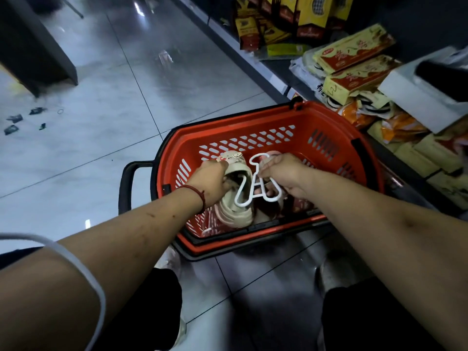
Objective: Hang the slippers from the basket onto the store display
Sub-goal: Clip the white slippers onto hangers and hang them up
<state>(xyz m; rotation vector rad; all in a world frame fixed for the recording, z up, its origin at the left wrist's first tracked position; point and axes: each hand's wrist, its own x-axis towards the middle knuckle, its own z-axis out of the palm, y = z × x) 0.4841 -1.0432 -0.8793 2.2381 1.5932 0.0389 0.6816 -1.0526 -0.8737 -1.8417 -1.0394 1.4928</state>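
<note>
1. Head view: glossy grey tiled floor (101, 148); shelf of yellow-and-red boxes (354, 72) at 2 o'clock.
2. Red shopping basket (228, 127), on the floor, centre frame.
3. Beige slipper (235, 214), inside the basket; left hand (212, 181) grips its opening, fingers curled in.
4. White plastic hanger (271, 198), lying across the slipper; right hand (283, 173) at its 3 o'clock side, fingers closed round it.

Basket (276, 117) top open; stacked boxes (354, 69) crowd right; floor (101, 138) left free.
</note>
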